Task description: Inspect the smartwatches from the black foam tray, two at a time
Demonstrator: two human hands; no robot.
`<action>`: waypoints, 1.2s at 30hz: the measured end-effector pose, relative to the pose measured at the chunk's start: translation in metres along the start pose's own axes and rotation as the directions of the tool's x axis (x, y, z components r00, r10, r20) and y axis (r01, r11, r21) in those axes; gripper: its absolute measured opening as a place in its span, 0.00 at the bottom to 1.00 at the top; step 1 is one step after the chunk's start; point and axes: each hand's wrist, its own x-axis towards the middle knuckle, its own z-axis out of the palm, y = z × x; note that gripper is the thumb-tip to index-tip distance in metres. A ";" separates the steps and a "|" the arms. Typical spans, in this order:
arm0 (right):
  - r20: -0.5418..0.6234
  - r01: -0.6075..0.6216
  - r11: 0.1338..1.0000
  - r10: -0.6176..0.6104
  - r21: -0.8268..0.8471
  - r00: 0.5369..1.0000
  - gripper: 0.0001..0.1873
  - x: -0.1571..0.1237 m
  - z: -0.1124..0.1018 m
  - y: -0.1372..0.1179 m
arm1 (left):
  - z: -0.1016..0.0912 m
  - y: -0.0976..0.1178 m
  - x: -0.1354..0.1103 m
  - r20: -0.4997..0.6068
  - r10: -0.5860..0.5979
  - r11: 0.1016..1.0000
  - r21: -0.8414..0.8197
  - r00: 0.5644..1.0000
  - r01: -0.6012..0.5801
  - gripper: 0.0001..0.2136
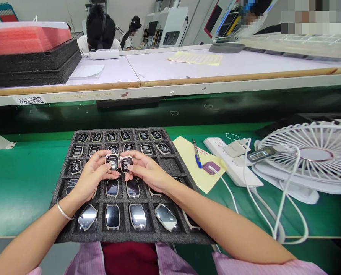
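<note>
My left hand [94, 173] is closed on a square smartwatch case [112, 162] whose dark screen shows white lines of text. Beside it, my right hand [146, 170] grips a second watch case [126, 164], also lit with text, fingers at its edges. Both are held close together above a black foam tray [62, 233] with a grid of compartments. Several strapless watch cases lie in the tray. Those in the far rows show lit text, while the near ones, such as a watch case [112, 216], have dark, reflective screens. My forearms and hands hide some compartments.
Right of the tray lie yellow paper [184, 151], a blue pen [197, 154], a purple charging pad [213, 168], a white power strip [230, 162] with looping cables and a white fan [305, 156]. A raised shelf [147, 72] holds black foam trays [30, 68]. Other people are beyond.
</note>
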 end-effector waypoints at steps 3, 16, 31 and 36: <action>-0.005 -0.007 1.000 0.007 -0.006 1.000 0.19 0.000 -0.001 0.000 | 0.001 0.000 0.000 -0.005 0.008 1.000 0.021 1.000 -0.008 0.20; -0.029 -0.007 1.000 0.006 -0.016 1.000 0.20 0.001 0.000 0.000 | 0.001 -0.002 0.000 -0.002 0.045 0.998 0.039 0.999 -0.044 0.17; -0.024 -0.007 0.999 0.006 -0.037 1.000 0.20 0.000 0.002 -0.002 | 0.001 -0.003 0.000 -0.014 0.060 0.997 0.057 0.998 -0.059 0.17; -0.015 -0.002 0.999 0.001 -0.042 1.000 0.21 -0.001 0.001 -0.002 | 0.001 -0.002 0.000 -0.020 0.050 0.998 0.038 0.999 -0.050 0.17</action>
